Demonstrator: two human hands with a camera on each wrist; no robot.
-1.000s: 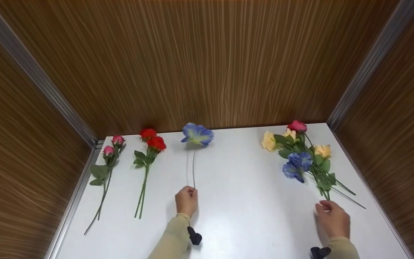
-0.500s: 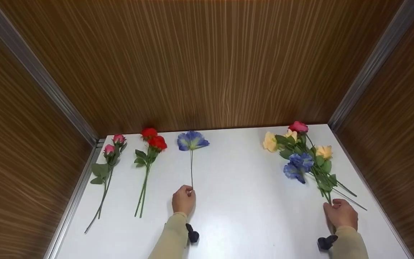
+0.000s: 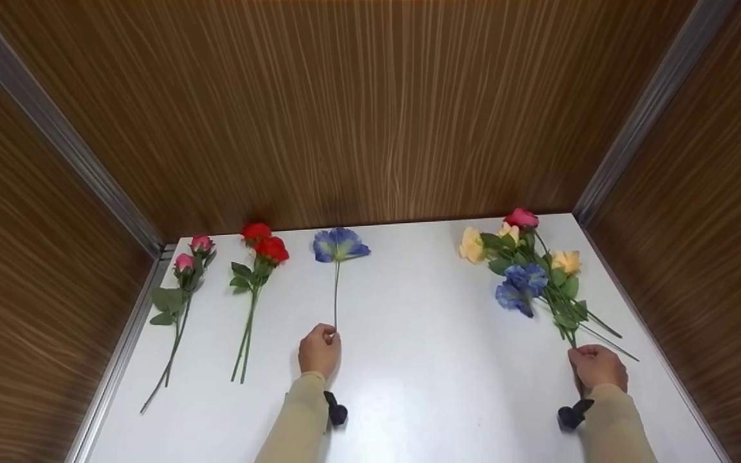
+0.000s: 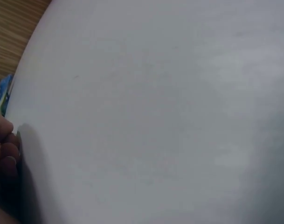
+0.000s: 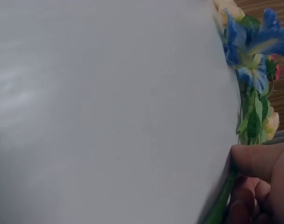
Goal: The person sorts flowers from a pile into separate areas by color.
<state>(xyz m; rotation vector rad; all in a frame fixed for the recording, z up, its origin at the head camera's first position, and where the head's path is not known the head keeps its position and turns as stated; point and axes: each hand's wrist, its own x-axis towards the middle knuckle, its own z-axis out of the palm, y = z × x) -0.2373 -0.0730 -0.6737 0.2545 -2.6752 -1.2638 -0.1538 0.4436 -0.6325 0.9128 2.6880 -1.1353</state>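
In the head view, my left hand (image 3: 319, 350) pinches the thin stem of a blue flower (image 3: 339, 245) near its lower end. The flower lies pointing to the back wall, its petals fanned out. My right hand (image 3: 599, 366) is at the bottom of a mixed bunch on the right, where thumb and fingers pinch a green stem (image 5: 221, 200) seen in the right wrist view. That bunch has yellow roses (image 3: 471, 245), a pink rose (image 3: 521, 218) and blue flowers (image 3: 515, 292), with stems crossing. The left wrist view shows only the curled fingers (image 4: 9, 158) and a bit of blue petal.
Two red flowers (image 3: 271, 249) lie left of the blue one, stems together. Farther left are two pink rosebuds (image 3: 184, 262) with green leaves. Brown wood-grain panels (image 3: 370, 116) with metal corner strips enclose the white table (image 3: 428, 334) at the back and sides.
The blue flower in my left hand has come down and now lies flat. My right hand has moved in on the bunch, and its fingers have closed on a stem.
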